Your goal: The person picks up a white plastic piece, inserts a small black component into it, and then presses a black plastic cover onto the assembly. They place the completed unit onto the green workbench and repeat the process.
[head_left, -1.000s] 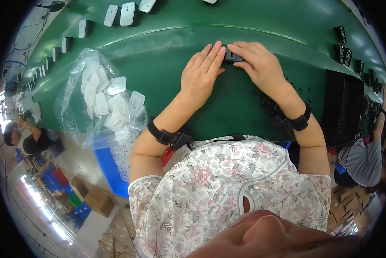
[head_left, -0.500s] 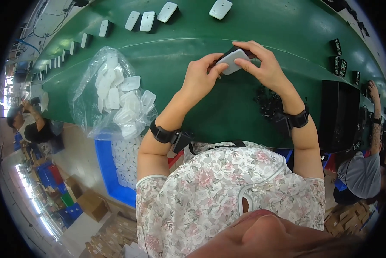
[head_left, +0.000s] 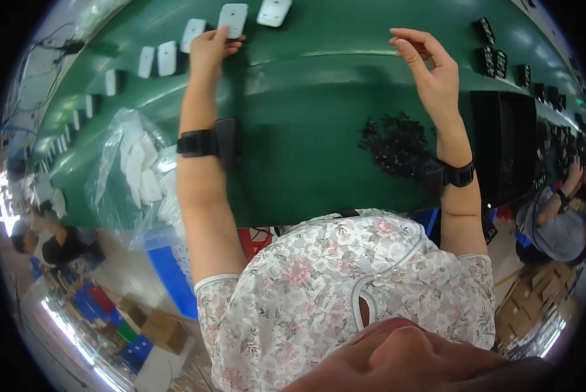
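Note:
My left hand (head_left: 213, 51) reaches to the far left of the green table and grips the near end of a small black box with a white cover (head_left: 233, 18), its thumb on the cover. Other white-covered boxes (head_left: 167, 59) stand in a row on the table to both sides of it. My right hand (head_left: 433, 70) is raised over the table at the right, fingers apart and curved, holding nothing. Nearest to it lies a heap of small black parts (head_left: 397, 140).
A clear plastic bag (head_left: 113, 189) of loose white covers (head_left: 141, 171) lies at the left edge, above a blue crate (head_left: 170, 277). A black bin (head_left: 505, 150) stands at the right. Black housings (head_left: 489, 60) sit farther back. Co-workers sit at both sides.
My hands have come apart. The left has carried the white-covered box away to the far left, beside the row; the right has let go and moved right.

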Demonstrator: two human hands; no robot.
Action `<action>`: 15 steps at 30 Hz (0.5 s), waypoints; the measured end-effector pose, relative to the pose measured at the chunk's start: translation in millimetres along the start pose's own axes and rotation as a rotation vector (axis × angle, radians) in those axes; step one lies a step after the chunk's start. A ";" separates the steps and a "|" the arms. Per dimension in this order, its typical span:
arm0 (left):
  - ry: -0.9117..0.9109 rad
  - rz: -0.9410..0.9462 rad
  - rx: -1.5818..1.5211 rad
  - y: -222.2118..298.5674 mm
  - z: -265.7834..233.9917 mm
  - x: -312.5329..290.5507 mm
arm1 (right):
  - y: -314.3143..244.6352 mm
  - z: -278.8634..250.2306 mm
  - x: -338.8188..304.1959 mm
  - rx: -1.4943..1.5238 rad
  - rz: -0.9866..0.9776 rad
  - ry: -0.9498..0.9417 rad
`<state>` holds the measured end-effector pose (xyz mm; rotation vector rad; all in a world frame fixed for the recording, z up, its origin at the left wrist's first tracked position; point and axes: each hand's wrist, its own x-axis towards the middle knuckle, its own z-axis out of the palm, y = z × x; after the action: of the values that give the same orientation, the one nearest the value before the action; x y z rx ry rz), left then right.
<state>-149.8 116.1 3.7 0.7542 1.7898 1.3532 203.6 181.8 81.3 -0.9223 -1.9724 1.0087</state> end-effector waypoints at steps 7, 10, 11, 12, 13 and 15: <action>0.021 -0.131 0.272 2.8 3.6 6.1 | 24.1 -12.5 -39.7 -0.344 0.019 -0.143; 0.053 -0.096 0.333 -0.8 -2.9 5.6 | 14.2 -4.2 -50.7 -0.428 -0.069 -0.276; 0.081 -0.094 0.419 -1.6 -6.4 4.2 | 10.5 1.1 -54.2 -0.434 -0.131 -0.312; 0.103 -0.097 0.424 -4.7 -11.1 -3.6 | 5.5 6.4 -57.3 -0.435 -0.198 -0.348; 0.308 0.117 0.665 -9.5 -16.4 -15.2 | -1.1 11.6 -58.8 -0.439 -0.207 -0.434; 0.473 0.404 0.898 -6.0 5.2 -40.7 | -1.7 16.8 -66.9 -0.446 -0.228 -0.478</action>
<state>-123.6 84.1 5.9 1.4038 2.7902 0.9562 221.2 119.6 57.1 -0.6954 -2.7102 0.7113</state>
